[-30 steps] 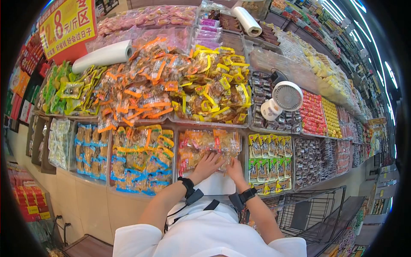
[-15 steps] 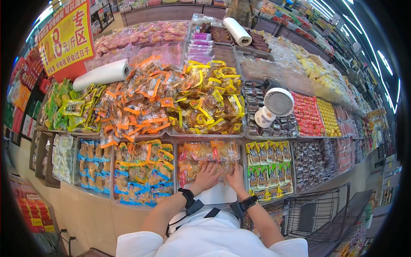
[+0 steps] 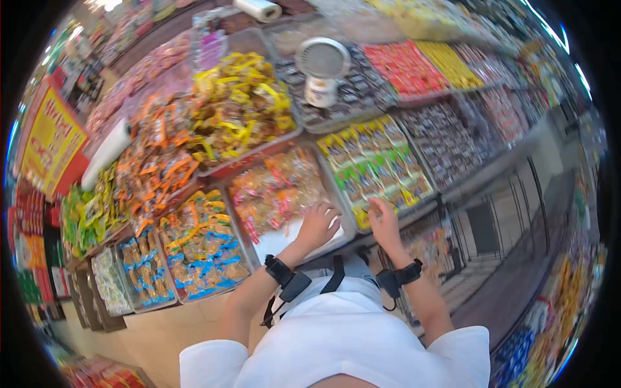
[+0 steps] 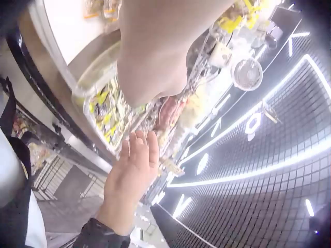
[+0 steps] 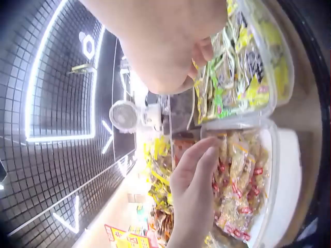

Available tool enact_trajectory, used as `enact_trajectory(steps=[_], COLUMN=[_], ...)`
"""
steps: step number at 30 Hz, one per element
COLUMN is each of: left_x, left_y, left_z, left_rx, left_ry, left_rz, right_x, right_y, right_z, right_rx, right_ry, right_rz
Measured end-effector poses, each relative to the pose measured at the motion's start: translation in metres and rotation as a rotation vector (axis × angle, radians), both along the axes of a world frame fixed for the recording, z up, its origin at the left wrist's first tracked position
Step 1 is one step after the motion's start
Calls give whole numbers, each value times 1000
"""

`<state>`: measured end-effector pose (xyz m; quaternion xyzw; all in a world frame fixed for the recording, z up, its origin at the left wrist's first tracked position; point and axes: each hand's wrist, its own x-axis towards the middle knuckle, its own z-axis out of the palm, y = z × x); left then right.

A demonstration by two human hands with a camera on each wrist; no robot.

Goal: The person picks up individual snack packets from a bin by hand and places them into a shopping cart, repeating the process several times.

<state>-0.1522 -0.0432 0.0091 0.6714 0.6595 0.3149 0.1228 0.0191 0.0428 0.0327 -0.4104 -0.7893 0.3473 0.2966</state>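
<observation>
My left hand (image 3: 318, 226) hovers at the near right part of a tray holding clear snack packets with red and orange print (image 3: 278, 191); its fingers are loosely bent and hold nothing. A white surface (image 3: 275, 242) shows at this tray's near end. To the right, my right hand (image 3: 385, 226) is raised over the near edge of the neighbouring tray, close to its yellow and green snack packets (image 3: 378, 161). In the left wrist view, the right hand (image 4: 132, 170) has its fingers extended and its palm bare. The left hand (image 5: 196, 181) appears beside the red-printed packets in the right wrist view.
Blue-ended packets (image 3: 210, 268) lie in a tray to the left. Behind are heaps of orange (image 3: 162, 149) and yellow wrapped snacks (image 3: 242, 107). A small white fan (image 3: 323, 61) stands on dark packets. A black wire cart (image 3: 491, 220) is at the right.
The head view has turned to the right. Both hands have come away from the red-printed packets; the right hand has shifted right, over the yellow and green packets' tray.
</observation>
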Motion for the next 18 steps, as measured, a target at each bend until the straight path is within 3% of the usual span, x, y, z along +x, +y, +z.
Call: enact_trajectory(steps=[3,9,11,14,17,18], left_x=[30,121,156,206,247,256], left_y=[19,54,64,70,66,64], left_z=[21,32,24,-3,-48,-66], left_rx=[6,-108,-142,-397,-554,-572], left_ry=[-269,-449,-439,-307,-270,-268], left_rz=[-220,-501,-587,-719,-755,-751], right_x=[46,176,219,274,303,309], right_y=[0,-18,-31,-60,-88,-95], right_z=[24,-10,-33,-80,-102,-111], right_rx=[-78,-129,-161,-270,-511,-652], right_ry=[57,118,120,43,-29,70], right_rz=[-202,-616,-746,-801,-853,-852])
